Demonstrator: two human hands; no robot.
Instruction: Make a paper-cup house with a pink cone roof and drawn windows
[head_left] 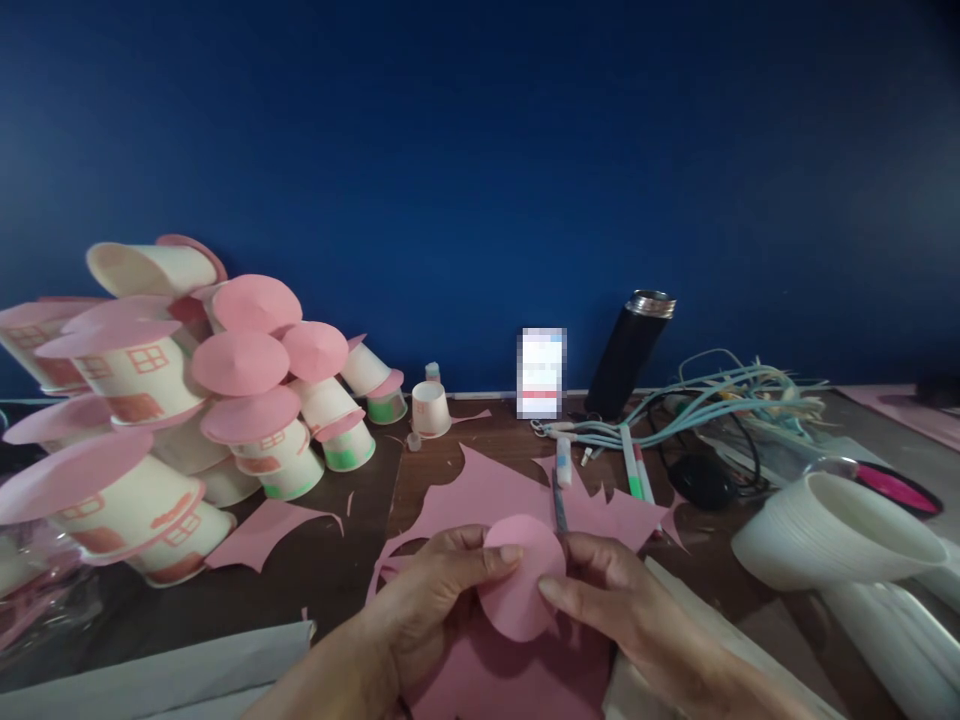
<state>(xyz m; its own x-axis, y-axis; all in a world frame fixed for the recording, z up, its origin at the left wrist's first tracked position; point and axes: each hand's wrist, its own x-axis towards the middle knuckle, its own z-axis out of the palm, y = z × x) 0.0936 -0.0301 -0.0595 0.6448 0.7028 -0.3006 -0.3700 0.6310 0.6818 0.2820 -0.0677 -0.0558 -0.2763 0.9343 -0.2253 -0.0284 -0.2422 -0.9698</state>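
Observation:
Both my hands hold a pink paper circle point(521, 585) just above the table's near edge. My left hand point(439, 600) pinches its left side, thumb on top of the paper. My right hand point(615, 605) grips its right edge with thumb and fingers. Under them lies a sheet of pink paper point(487, 490) with cut-out holes and jagged offcuts. A pen or pencil point(559, 505) lies just behind the circle.
A pile of paper cups with pink cone roofs point(172, 400) fills the left. A stack of white cups point(832, 535) lies at the right, with markers point(634, 465), a glue stick point(563, 462), a black flask point(630, 355), cables point(720, 400) and a small cup point(431, 408) behind.

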